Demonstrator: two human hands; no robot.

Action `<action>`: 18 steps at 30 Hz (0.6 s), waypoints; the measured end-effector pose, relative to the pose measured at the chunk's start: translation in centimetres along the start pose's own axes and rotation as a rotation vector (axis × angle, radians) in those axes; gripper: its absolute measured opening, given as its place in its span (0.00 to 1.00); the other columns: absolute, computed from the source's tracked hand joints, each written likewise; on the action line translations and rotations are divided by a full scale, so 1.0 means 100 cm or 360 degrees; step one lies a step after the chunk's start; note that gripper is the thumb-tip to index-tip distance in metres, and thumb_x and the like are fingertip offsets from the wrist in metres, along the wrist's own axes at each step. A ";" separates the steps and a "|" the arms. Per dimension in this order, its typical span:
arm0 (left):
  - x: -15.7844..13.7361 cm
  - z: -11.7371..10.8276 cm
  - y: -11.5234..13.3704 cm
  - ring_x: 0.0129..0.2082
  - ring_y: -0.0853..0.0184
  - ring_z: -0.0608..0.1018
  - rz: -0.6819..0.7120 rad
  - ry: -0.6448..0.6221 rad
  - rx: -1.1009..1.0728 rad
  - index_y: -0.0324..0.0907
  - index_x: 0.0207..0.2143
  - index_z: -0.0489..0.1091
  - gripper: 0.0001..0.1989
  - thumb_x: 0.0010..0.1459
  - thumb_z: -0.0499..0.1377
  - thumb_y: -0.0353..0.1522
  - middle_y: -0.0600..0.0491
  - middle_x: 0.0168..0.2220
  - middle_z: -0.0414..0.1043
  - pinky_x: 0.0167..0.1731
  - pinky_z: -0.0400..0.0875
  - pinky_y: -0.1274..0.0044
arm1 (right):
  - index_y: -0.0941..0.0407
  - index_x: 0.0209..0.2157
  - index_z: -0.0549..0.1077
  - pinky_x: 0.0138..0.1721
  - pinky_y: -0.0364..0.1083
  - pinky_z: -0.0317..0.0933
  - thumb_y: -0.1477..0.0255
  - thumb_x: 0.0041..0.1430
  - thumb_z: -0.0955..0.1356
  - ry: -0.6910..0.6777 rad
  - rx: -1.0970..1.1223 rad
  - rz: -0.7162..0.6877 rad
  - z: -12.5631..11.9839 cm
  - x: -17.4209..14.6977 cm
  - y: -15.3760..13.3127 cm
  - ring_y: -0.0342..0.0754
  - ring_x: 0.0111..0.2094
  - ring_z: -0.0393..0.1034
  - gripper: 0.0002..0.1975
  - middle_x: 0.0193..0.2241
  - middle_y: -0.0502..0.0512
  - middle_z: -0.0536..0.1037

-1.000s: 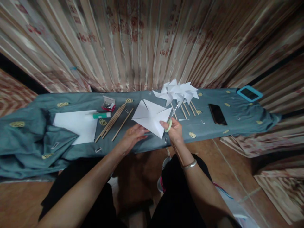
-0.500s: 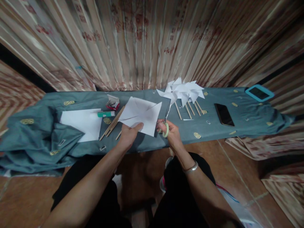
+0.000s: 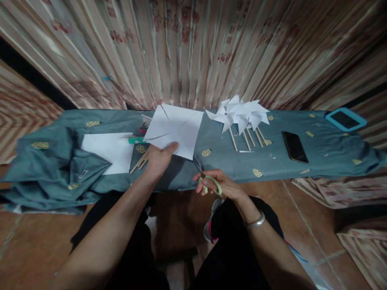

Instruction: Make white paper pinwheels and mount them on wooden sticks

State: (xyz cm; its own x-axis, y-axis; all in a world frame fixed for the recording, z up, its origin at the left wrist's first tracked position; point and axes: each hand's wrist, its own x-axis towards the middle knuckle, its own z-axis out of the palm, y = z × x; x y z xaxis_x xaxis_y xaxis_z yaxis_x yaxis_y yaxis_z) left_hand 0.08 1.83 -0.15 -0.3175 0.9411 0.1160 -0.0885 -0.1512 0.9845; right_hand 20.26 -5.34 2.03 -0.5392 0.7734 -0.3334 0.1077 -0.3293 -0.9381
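Observation:
Between thumb and fingers, my left hand (image 3: 161, 160) grips a square sheet of white paper (image 3: 181, 128) by its near edge. Slits run inward from some of its corners. My right hand (image 3: 219, 182) is closed around the pale green handles of a pair of scissors (image 3: 216, 185). The scissor blades point up and left, close to the paper's near right corner; whether they touch it I cannot tell. Under the paper's left side, a green glue stick (image 3: 135, 140), a small red box (image 3: 143, 127) and several wooden sticks (image 3: 140, 161) are partly covered.
Several white paper pinwheels (image 3: 242, 114) on sticks lie at the back, right of the paper. Further right are a black phone (image 3: 294, 147) and a blue-framed device (image 3: 346, 119). White paper sheets (image 3: 110, 153) lie at left, partly under bunched grey-green cloth (image 3: 60, 161). A pleated curtain (image 3: 181, 60) hangs behind.
The scissors have swung from pointing away toward the pinwheels to pointing up-left at the paper's near right corner. The paper has turned and shifted left, covering more of the red box and sticks.

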 end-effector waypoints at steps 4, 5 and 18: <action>-0.004 0.002 -0.001 0.43 0.57 0.78 0.0044 -0.0062 0.0037 0.37 0.47 0.71 0.27 0.41 0.68 0.34 0.47 0.42 0.78 0.49 0.70 0.66 | 0.62 0.34 0.75 0.22 0.40 0.62 0.51 0.47 0.72 0.0022 0.0009 0.0007 0.000 0.004 0.004 0.42 0.22 0.70 0.27 0.23 0.54 0.77; -0.005 0.002 -0.002 0.43 0.57 0.78 0.0046 -0.0069 0.0049 0.37 0.47 0.71 0.27 0.41 0.67 0.33 0.47 0.42 0.78 0.49 0.70 0.66 | 0.62 0.34 0.75 0.22 0.40 0.62 0.50 0.47 0.72 0.0031 0.0014 0.0009 0.000 0.005 0.004 0.41 0.22 0.69 0.27 0.22 0.54 0.77; -0.009 0.004 -0.002 0.43 0.58 0.78 -0.0039 -0.0074 0.0040 0.41 0.45 0.72 0.27 0.38 0.69 0.32 0.50 0.38 0.78 0.50 0.70 0.68 | 0.61 0.32 0.77 0.20 0.39 0.62 0.51 0.46 0.73 0.0086 0.0056 0.0001 0.002 0.006 0.004 0.41 0.20 0.69 0.26 0.21 0.53 0.77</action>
State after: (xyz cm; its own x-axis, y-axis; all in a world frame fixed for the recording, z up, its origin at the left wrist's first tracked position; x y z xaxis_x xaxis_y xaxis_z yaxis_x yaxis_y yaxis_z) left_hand 0.73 1.12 -0.41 -0.2713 0.9576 0.0971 -0.0718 -0.1208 0.9901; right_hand 19.77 -5.08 1.50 -0.4931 0.8011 -0.3394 0.0782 -0.3477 -0.9343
